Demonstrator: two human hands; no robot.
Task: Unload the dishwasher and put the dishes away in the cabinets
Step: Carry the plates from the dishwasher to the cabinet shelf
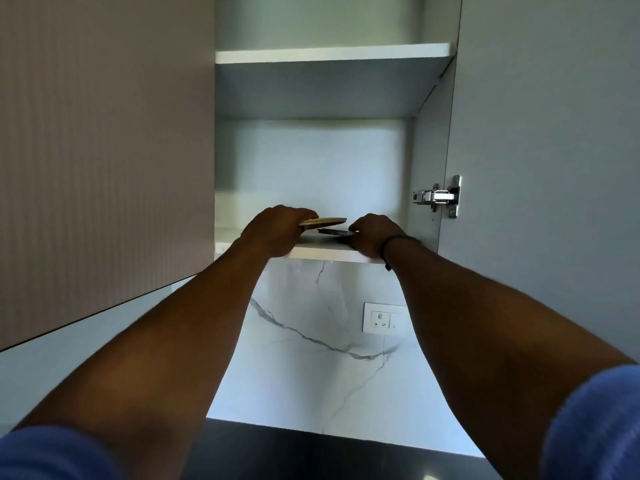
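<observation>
I counted two plates: my left hand [277,233] gripped a tan plate [323,221], my right hand [372,237] a dark plate [335,232], over the white shelf [311,252]; marble wall [311,358] below.

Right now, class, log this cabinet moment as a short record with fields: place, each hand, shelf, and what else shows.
place: open wall cabinet
left hand: grips a tan plate at the lower shelf
right hand: holds a dark plate, lower than the tan one
upper shelf: nothing visible on it from below
door hinge: right side
wall socket: below cabinet
</observation>
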